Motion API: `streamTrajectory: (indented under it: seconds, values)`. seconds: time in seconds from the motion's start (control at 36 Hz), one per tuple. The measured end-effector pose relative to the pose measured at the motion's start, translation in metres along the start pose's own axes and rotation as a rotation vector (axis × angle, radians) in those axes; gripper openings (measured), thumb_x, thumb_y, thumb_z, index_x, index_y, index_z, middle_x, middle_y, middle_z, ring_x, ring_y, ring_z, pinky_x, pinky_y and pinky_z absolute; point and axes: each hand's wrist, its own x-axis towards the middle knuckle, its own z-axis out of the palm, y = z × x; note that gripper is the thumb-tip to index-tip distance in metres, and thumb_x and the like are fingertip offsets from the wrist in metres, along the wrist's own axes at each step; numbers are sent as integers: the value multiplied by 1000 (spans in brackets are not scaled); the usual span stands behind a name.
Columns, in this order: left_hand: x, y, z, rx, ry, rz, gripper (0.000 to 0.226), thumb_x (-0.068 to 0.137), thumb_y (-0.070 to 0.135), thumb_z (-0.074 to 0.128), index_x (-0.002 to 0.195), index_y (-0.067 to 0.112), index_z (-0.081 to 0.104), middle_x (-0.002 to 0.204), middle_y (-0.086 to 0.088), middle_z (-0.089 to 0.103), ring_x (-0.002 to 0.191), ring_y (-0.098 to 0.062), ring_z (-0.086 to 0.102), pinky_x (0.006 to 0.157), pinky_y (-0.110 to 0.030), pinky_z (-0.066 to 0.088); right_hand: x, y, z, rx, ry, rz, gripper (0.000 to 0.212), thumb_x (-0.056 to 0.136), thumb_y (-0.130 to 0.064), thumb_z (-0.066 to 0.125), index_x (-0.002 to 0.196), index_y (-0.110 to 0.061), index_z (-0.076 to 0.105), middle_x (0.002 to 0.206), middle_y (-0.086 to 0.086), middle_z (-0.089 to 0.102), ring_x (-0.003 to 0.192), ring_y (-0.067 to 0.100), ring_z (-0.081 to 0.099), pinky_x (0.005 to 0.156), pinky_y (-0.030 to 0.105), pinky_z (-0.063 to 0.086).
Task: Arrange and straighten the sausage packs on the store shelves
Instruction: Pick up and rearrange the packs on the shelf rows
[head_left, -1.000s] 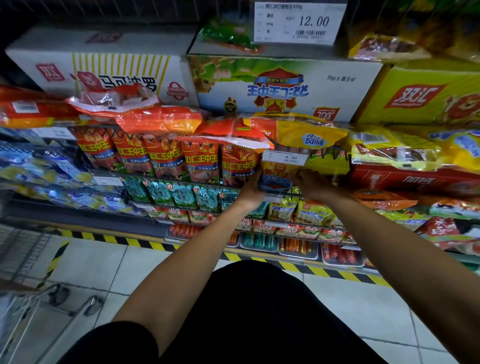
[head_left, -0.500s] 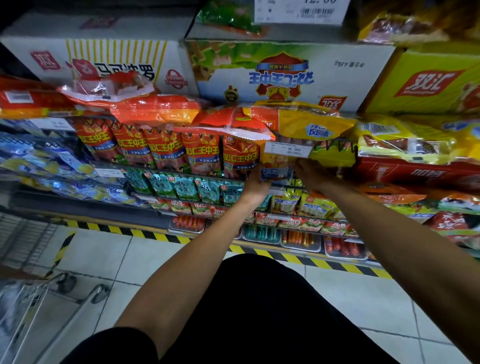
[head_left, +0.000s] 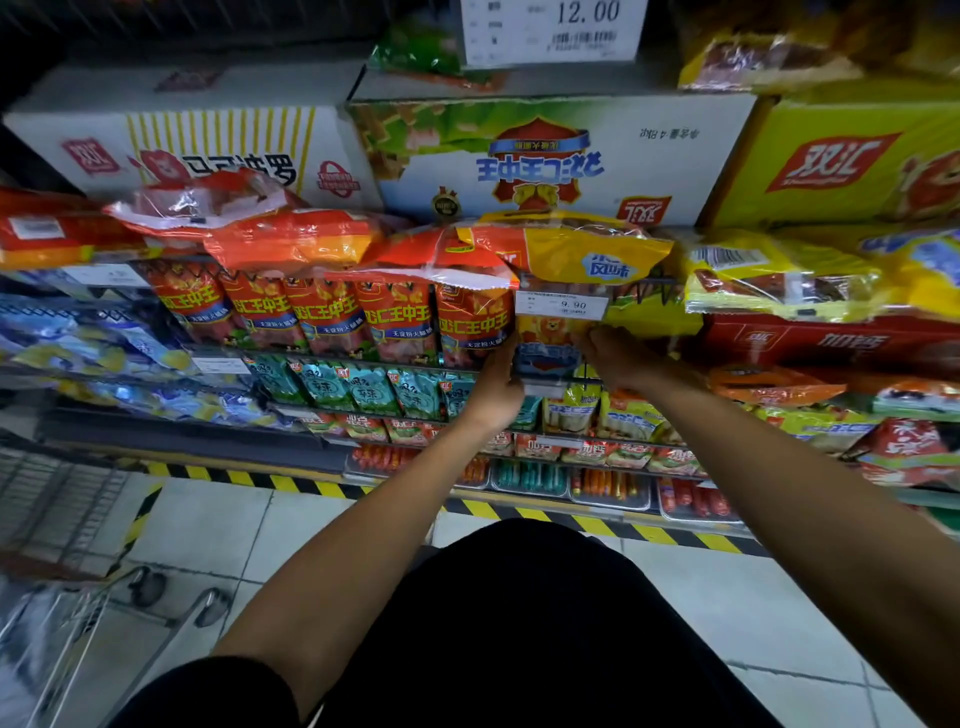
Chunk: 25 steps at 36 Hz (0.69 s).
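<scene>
Both hands — left hand (head_left: 496, 392), right hand (head_left: 618, 356) — grip a hanging yellow sausage pack (head_left: 548, 348) on crowded store shelves (head_left: 218, 358) above a tiled floor (head_left: 218, 525).

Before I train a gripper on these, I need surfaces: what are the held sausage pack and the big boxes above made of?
Sausage pack: seemingly thin glossy plastic film, since it crinkles and shows glare. White box and yellow box: likely printed cardboard, with flat matte faces and straight folded edges.
</scene>
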Motion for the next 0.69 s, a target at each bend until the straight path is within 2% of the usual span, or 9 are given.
streamTrajectory:
  seconds: [0.06,0.11,0.17,0.25,0.36,0.47,0.53,0.61,0.69]
  values:
    - [-4,-5,-2,138,33,67,72,99,-12,42,161,15,18,166,-10,22,153,-27,21,113,-22,26,-5,4,0,-73,35,-18,33,111,-26,34,115,-6,60,86,13,56,95,39,59,71,35,32]
    - [-7,-12,-1,270,71,166,71,99,-9,44,161,15,18,168,-9,14,155,-27,14,118,-26,25,-12,7,-2,-117,53,-41,34,109,-37,39,95,-10,54,77,3,50,79,31,56,69,34,34]
    - [-11,-18,2,392,67,239,72,101,-6,44,162,18,15,170,-4,4,157,-24,2,119,-33,25,-17,15,-1,-128,53,-86,38,106,-43,43,120,-10,54,107,8,64,95,31,62,77,37,44]
    - [-15,-22,5,477,28,309,76,100,-6,48,162,22,14,165,11,-11,156,-17,-8,111,-33,31,-31,24,-2,-162,77,-147,57,102,-53,45,151,-23,35,148,7,53,125,32,58,95,46,52]
    - [-13,-25,2,532,-41,315,82,98,-6,51,162,24,11,161,14,-18,156,-22,-13,111,-39,33,-57,30,-7,-234,160,-128,63,102,-57,42,157,-32,24,154,8,46,131,35,53,96,42,51]
    - [-11,-25,-6,566,-123,230,81,101,4,52,163,24,3,168,3,-17,156,-23,-17,127,-39,4,-84,35,-10,-145,222,-117,65,101,-52,50,157,-28,29,155,12,43,134,38,48,101,42,46]
    - [-13,-24,-8,572,-162,234,79,102,9,55,163,20,5,170,-1,-11,156,-22,-15,128,-37,-1,-98,41,-6,-72,297,-141,67,99,-49,57,156,-23,32,154,14,43,138,38,43,108,45,42]
    - [-19,-17,-8,563,-232,277,79,102,13,56,163,24,8,171,1,-3,157,-19,-7,125,-32,0,-117,48,2,-1,403,-162,71,96,-47,61,154,-14,37,151,16,45,142,37,38,112,46,39]
    - [-19,-12,1,530,-256,353,79,99,14,60,163,23,14,171,-1,7,158,-21,3,128,-39,10,-136,51,5,2,460,-145,66,97,-42,63,151,-12,40,150,13,47,140,32,41,113,42,37]
